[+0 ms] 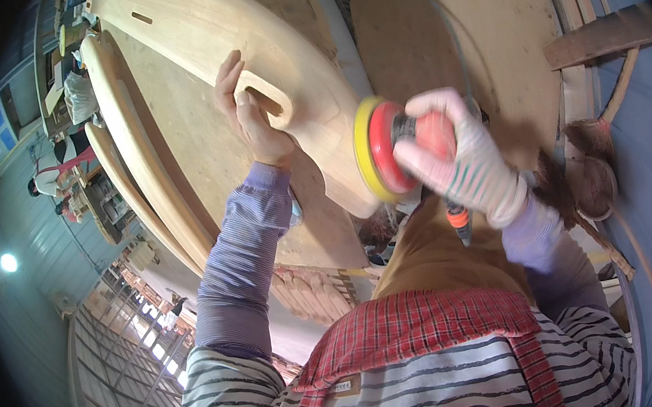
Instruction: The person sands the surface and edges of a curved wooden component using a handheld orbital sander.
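Observation:
A long pale wooden board (298, 51) with a curved edge and an oval handle slot lies across the work table. Bare, my left hand (250, 110) grips its edge at the slot, fingers and thumb to either side of the slot's wooden rim. In a white knitted glove, my right hand (464, 153) is closed around a red pneumatic disc sander (391, 143) with a yellow pad. The pad is tilted on edge at the board's near end; whether it touches the wood is hard to tell. An orange and black air fitting (459, 219) hangs below the sander.
Two curved wooden pieces (141, 145) lie along the table's left side. A brush with a wooden handle (590, 134) and a dark wooden bar (600, 37) are at the right. An air hose (451, 29) crosses the brown panel. People are at work far left.

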The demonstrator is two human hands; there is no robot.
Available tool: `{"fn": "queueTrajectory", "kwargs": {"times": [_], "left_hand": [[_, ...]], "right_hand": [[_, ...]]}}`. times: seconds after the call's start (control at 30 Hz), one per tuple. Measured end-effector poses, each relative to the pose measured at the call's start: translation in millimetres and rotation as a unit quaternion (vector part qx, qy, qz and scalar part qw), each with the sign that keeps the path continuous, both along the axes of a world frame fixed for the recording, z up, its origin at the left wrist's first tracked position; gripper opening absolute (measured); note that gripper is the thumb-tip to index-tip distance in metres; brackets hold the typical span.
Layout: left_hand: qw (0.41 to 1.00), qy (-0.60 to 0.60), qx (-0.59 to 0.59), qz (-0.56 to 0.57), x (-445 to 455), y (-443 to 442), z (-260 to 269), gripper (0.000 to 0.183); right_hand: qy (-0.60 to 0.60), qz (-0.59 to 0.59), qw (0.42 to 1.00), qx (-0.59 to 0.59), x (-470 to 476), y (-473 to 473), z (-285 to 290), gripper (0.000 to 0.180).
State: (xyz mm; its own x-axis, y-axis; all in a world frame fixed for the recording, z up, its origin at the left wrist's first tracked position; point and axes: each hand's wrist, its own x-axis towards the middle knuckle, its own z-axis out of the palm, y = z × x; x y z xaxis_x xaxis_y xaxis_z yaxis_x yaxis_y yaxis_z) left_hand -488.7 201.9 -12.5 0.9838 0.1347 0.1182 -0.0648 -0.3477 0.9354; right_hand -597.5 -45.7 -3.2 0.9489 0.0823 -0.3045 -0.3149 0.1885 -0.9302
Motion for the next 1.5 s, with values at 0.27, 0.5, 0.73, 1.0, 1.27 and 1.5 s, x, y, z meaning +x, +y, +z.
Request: {"fn": "queueTrajectory", "kwargs": {"times": [0.27, 0.5, 0.73, 1.0, 1.27, 1.5], "left_hand": [[0.999, -0.020, 0.038, -0.025, 0, -1, -8, 0.047], [0.994, -0.038, 0.104, -0.013, -4, 11, -7, 0.054], [0.992, -0.075, 0.106, -0.011, 3, 13, -18, 0.055], [0.994, -0.060, 0.086, 0.019, 2, 6, -10, 0.046], [0.996, -0.048, 0.067, 0.035, 2, 8, -11, 0.059], [0.986, -0.078, 0.144, -0.001, 13, 10, -15, 0.063]], "right_hand": [[0.144, 0.139, 0.974, 0.108, 142, -12, -30, 0.058], [0.071, 0.107, 0.984, 0.123, 110, -2, -16, 0.042], [-0.144, 0.163, 0.952, -0.214, 175, 11, 8, 0.052], [-0.219, 0.220, 0.901, -0.302, 179, 20, 30, 0.050], [-0.240, 0.256, 0.877, -0.328, 194, 28, 34, 0.043], [-0.278, 0.225, 0.865, -0.351, 229, 45, 32, 0.042]]}}
